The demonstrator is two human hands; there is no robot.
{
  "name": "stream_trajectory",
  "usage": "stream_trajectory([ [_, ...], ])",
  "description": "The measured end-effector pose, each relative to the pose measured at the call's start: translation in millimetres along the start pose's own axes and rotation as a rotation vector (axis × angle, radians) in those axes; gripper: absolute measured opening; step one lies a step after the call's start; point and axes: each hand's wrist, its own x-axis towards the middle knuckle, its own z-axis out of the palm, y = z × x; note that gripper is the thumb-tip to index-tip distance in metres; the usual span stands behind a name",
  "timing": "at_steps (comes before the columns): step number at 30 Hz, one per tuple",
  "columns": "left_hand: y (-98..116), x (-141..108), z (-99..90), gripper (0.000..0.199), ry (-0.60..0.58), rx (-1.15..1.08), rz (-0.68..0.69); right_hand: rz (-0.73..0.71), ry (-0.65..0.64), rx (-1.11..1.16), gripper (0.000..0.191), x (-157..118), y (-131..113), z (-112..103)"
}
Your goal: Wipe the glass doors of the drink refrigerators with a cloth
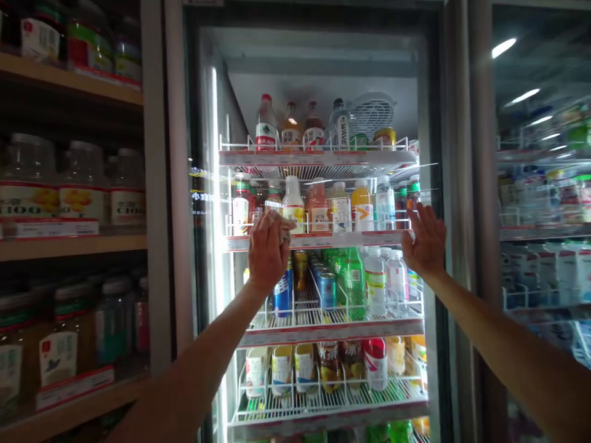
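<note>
My left hand (266,253) is raised in front of the lit drinks fridge, its fingers wrapped over a crumpled pale cloth (283,224). The cloth is pressed toward the glass door (314,55), which shows faint reflections of lettering. Farther right, my right hand (425,241) has its fingers stretched and spread, palm toward the same glass near the door's right frame (450,184); nothing shows in it. Behind the glass, at the height of both hands, a shelf (332,240) holds a row of bottles, among them an orange drink bottle (361,206).
Left of the fridge, wooden shelves (74,245) carry bottled drinks with price strips. A second glass-fronted fridge (540,203) stands at the right. Inside the middle fridge, wire racks (332,332) hold cans, green soda bottles (354,283) and other drinks.
</note>
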Motion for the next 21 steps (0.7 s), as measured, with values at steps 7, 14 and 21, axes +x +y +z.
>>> stream_trajectory([
  [7, -12, -8, -9.2, 0.061, 0.014, 0.037, 0.018, -0.01, -0.003, 0.002, 0.055, 1, -1, -1],
  [14, -5, -6, -8.8, 0.056, 0.015, 0.015, -0.023, -0.005, 0.009, -0.017, 0.053, 1, -1, -1],
  [21, -44, -3, -21.9, 0.051, -0.049, 0.075, 0.083, -0.034, 0.034, -0.013, 0.053, 1, -2, -2],
])
